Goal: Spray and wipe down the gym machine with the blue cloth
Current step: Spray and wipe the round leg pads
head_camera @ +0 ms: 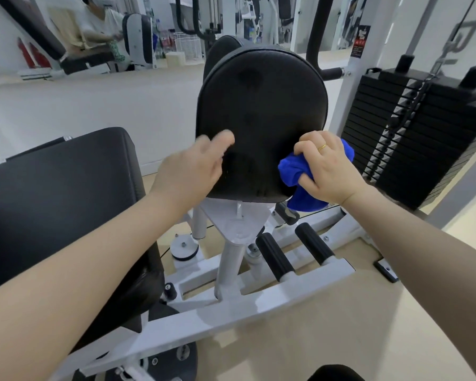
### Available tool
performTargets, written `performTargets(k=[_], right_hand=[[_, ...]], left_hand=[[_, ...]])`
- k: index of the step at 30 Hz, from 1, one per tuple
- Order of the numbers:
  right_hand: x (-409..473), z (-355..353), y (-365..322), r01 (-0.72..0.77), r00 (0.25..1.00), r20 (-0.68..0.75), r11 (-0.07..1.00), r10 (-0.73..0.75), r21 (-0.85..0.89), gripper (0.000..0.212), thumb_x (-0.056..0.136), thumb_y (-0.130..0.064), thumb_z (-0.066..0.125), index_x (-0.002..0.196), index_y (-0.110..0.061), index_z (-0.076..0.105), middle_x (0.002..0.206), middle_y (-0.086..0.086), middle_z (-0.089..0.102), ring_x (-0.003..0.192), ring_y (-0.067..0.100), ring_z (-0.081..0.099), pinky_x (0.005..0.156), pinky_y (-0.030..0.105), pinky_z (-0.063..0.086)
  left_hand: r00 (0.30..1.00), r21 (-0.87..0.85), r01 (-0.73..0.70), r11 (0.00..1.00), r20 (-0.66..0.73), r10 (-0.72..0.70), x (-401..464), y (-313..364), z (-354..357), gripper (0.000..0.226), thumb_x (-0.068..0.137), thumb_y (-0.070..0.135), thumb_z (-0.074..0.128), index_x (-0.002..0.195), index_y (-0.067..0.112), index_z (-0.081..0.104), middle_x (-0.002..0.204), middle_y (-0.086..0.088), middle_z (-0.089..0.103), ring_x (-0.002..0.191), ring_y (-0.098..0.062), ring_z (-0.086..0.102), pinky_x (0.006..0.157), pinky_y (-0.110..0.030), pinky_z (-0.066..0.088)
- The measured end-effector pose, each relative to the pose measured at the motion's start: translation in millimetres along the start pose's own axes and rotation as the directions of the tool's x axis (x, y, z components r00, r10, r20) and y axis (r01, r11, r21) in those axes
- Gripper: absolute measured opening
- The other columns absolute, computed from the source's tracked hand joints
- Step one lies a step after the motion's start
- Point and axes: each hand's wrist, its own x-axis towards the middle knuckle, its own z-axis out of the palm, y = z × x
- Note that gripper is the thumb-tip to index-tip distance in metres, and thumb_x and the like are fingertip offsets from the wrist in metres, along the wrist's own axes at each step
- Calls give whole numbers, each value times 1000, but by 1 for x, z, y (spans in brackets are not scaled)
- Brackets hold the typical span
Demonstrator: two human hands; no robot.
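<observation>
At frame centre, the right hand is gripping a bunched cloth against the pad's lower right edge while the left hand is hovering loosely, blurred.

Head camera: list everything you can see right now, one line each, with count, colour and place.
round pad: one, black, centre, on a white post
blue cloth: one, bunched at the pad's lower right edge
seat pad: one, black, left
machine frame: one, white, low across the centre
foot rollers: two, black, below the round pad
weight stack: one, black, right
wire basket: one, white, far back by the mirror
left hand: one, on the pad's lower left, blurred, fingers loose
right hand: one, grips the cloth against the pad, gold ring
</observation>
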Motion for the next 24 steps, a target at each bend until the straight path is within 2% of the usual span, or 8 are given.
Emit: performTargets(k=[3, 5, 8, 10, 12, 15, 20, 24], right_hand=[[-5, 6, -1, -34, 998, -57, 999, 36, 31, 29, 74, -22, 42, 100, -11, 46, 104, 13, 55, 94, 32, 48, 89, 33, 28], [-9, 10, -5, -81, 991, -98, 993, 89, 84, 27, 75, -20, 42, 102, -14, 42, 107, 14, 54, 97, 29, 44, 91, 32, 29], [-13, 15, -13, -159, 974, -138, 976, 179, 148, 25, 77, -19, 39, 102, -16, 39, 111, 14, 52, 101, 25, 39, 91, 33, 28], [-13, 19, -16, -187, 962, -169, 970, 213, 155, 26, 76, -17, 37, 102, -17, 38, 113, 11, 49, 102, 24, 36, 91, 34, 28], [-14, 23, -16, -187, 958, -192, 973, 212, 138, 27, 75, -16, 36, 102, -17, 38, 114, 3, 40, 101, 23, 33, 90, 35, 28], [-9, 23, -10, -157, 964, -204, 985, 168, 70, 26, 76, -17, 37, 102, -16, 40, 112, 1, 38, 98, 25, 36, 87, 37, 33], [17, 17, -24, -281, 942, -195, 960, 274, -10, 25, 77, -13, 50, 101, -5, 55, 97, 15, 56, 81, 33, 50, 70, 43, 46], [50, 17, -56, -162, 887, -423, 982, 187, 95, 29, 74, -2, 49, 101, -14, 46, 110, 12, 50, 94, 31, 47, 76, 42, 45]], left_hand=[[931, -350, 291, 890, -110, -348, 16, -6, -10, 58, 90, 23, 57, 139, 18, 26, 127, -9, 47, 88, -21, 54, 71, -33, 45], [840, -531, 456, 714, -8, -543, 26, -11, -8, 68, 87, 37, 61, 141, 18, 25, 139, -7, 42, 103, -20, 57, 81, -34, 51], [632, -621, 715, 321, 378, -677, 33, -13, -1, 45, 89, 54, 50, 121, 22, 49, 124, -3, 51, 65, -18, 61, 59, -26, 53], [552, -619, 768, 165, 510, -660, 38, -18, 5, 59, 87, 61, 47, 128, 18, 48, 126, -1, 49, 56, -16, 56, 55, -26, 51], [570, -587, 785, 196, 562, -599, 42, -27, 6, 67, 85, 63, 48, 133, 17, 43, 127, -1, 48, 55, -14, 55, 57, -25, 52], [615, -546, 784, 296, 618, -490, 41, -37, 2, 44, 88, 53, 52, 118, 21, 46, 105, -1, 53, 59, -14, 52, 63, -27, 50], [582, -522, 811, 262, 680, -446, 23, -49, 2, 28, 90, 40, 56, 109, 20, 50, 65, -6, 53, 54, -14, 47, 65, -29, 44], [661, -601, 742, 296, 587, -467, 15, -46, 8, 17, 90, 38, 54, 93, 21, 53, 48, -1, 52, 48, -16, 49, 66, -29, 43]])
